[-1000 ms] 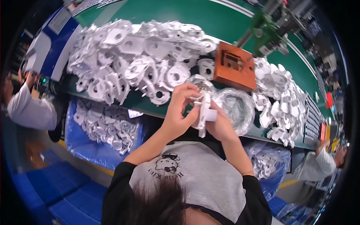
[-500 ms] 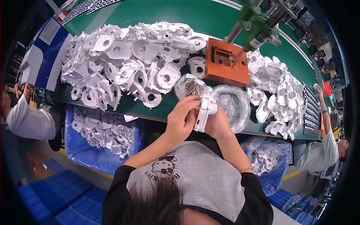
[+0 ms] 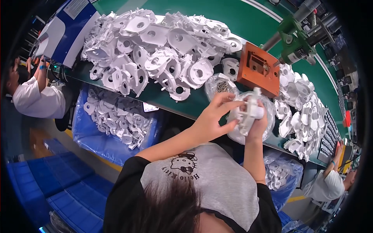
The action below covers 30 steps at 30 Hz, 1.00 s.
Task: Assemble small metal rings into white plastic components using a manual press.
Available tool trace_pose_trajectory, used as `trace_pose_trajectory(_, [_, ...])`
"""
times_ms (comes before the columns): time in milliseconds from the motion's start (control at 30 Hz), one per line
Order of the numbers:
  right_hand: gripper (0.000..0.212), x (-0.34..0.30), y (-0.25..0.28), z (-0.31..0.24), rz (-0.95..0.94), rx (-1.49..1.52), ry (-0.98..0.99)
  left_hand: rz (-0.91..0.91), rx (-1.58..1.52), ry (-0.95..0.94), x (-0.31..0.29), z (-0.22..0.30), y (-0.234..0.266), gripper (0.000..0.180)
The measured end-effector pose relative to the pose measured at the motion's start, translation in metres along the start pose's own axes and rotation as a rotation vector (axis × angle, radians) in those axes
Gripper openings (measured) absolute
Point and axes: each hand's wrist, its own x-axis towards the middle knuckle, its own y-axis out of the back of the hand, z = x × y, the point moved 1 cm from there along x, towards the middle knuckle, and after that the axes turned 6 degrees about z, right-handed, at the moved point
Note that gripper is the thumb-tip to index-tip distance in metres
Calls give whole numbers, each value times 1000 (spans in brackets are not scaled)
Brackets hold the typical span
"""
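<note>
Handling this white part (image 3: 247, 119) well seems to call for one firm hand and one light one: let the right hand (image 3: 259, 127) carry the weight at the round stub, and let the left hand (image 3: 211, 123) work the flat side with the fingertips only, since thin moulded edges like these could probably chip or bend under a hard squeeze. It would help to keep the part roughly on edge, as it is now, so that both faces stay within reach of the left thumb, and to steady it before pressing on any small feature. The right hand is clamped on the part, its fingers wrapped about the stub side. The left hand has its thumb and forefinger well apart, in a wide curve, with the tips right by the part's left side; blur hides whether they touch it. The part is up in the air between the two hands, over the clear plastic-lined bowl (image 3: 269, 118), whose rim shows around the right hand. Just beyond the left fingers sits a plastic bag (image 3: 212, 87) with small metal screws (image 3: 222, 87) in it. Farther off, ahead of both hands, an orange block (image 3: 248, 77) lies on the green bench (image 3: 248, 23), with a heap of white pieces (image 3: 151, 35) ahead and left of the left hand, and a second heap (image 3: 297, 121) to the right of the right hand.
</note>
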Motion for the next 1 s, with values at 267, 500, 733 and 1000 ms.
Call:
trace_pose_trajectory(267, [35, -2, -8, 22, 113, 1, 165, -20, -108, 62, -8, 6, -11, 40])
trace_pose_trajectory(500, [51, -11, -9, 9, -174, -221, 164, 112, -69, 289, -1, -4, 9, 21])
trace_pose_trajectory(733, [30, 4, 46, -30, -158, -1266, 220, -43, -316, 447, 11, -10, 19, 27])
trace_pose_trajectory(1000, [23, 5, 57, 5, -125, -1431, 473, -306, -300, 433, 87, -27, 21, 15])
